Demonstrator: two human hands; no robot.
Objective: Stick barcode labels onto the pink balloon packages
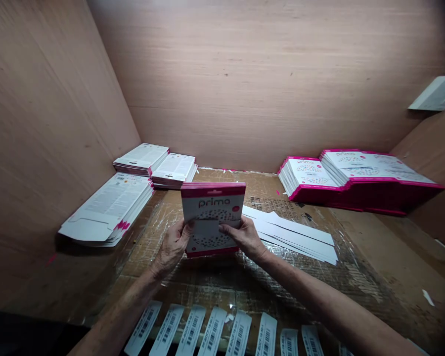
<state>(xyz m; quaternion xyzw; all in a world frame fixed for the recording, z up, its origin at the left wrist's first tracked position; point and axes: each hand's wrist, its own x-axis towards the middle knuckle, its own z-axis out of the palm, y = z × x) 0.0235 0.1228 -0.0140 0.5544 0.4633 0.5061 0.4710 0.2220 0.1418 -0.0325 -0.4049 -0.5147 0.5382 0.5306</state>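
A small stack of pink-and-white "prima" cardboard packets point(213, 202) is held upright between both my hands, over the middle of the table. A plain white paper strip point(206, 233) crosses the front packet at mid-height. My left hand point(173, 244) grips the left edge, its thumb on the front near the strip's end. On the right edge is my right hand point(246, 238), thumb pressed on the strip and fingers behind the stack. Just beyond my right hand, several loose white paper strips point(296, 236) lie on the table. The backs of the packets are hidden.
Stacks of packets, back side up point(100, 202), stand at the left wall. More pink-edged packets point(378, 165) lie overlapping at the back right. Several barcode labels point(211, 330) line the near edge. Wooden panels point(226, 89) enclose the cardboard-covered table point(215, 282).
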